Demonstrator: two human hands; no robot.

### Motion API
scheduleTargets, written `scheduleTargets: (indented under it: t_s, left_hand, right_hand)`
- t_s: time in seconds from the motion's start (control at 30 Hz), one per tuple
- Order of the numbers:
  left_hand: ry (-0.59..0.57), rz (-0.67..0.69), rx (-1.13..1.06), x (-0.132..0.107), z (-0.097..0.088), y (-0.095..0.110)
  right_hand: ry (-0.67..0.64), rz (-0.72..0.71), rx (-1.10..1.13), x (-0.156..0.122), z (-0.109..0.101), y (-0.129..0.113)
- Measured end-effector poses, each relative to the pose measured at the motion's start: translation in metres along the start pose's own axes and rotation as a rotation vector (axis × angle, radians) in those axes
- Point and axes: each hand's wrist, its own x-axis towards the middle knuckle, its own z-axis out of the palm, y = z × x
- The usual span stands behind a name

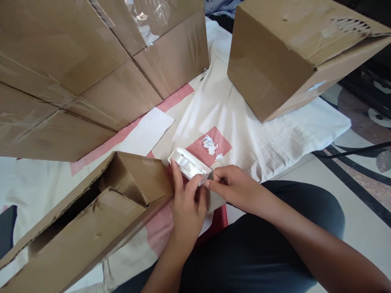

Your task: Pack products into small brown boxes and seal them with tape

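Observation:
A small white rectangular case (191,164) with a shiny, see-through looking top is tilted over the sheet. My left hand (189,199) grips its near side, fingers pressed on the top and front edge. At the case's right end, my right hand (233,185) is closed in a pinch, thumb and index finger touching the corner. Whatever small thing may be between those fingertips is hidden. Just beyond the case lies a loose heap of small white labels with blue borders (209,145), on a pink square of the sheet.
An opened cardboard box (100,228) lies at my left, close to my left hand. Large taped cartons (106,85) are stacked behind, and another carton (265,61) stands at back right. A white paper sheet (148,132) rests on the patterned bedsheet (244,150).

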Motion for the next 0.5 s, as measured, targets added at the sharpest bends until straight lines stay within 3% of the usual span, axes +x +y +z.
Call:
scheduleTargets:
  t_s: [0.5]
  left_hand:
    - [-0.016, -0.005, -0.008, 0.0017, -0.0011, 0.0000]
  right_hand:
    - [-0.002, -0.027, -0.003, 0.0005, 0.0000, 0.0002]
